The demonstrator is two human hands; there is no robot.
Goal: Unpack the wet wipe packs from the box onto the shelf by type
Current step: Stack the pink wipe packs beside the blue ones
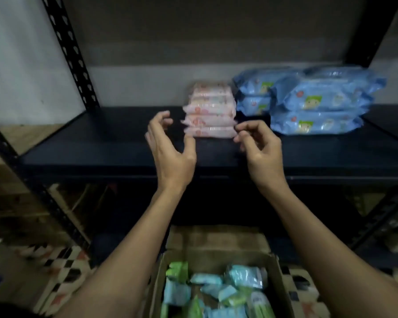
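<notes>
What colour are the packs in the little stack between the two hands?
Pink, with small reddish marks; the pink stack shows best in the head view.

Patterned floor tiles (62, 267), pale wall (21, 53)

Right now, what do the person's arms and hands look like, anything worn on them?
Both forearms are bare up to the frame edge: no sleeves show. The left hand and right hand wear no gloves, and no watch or wristband shows. The picture is too blurred to rule out a ring.
</notes>
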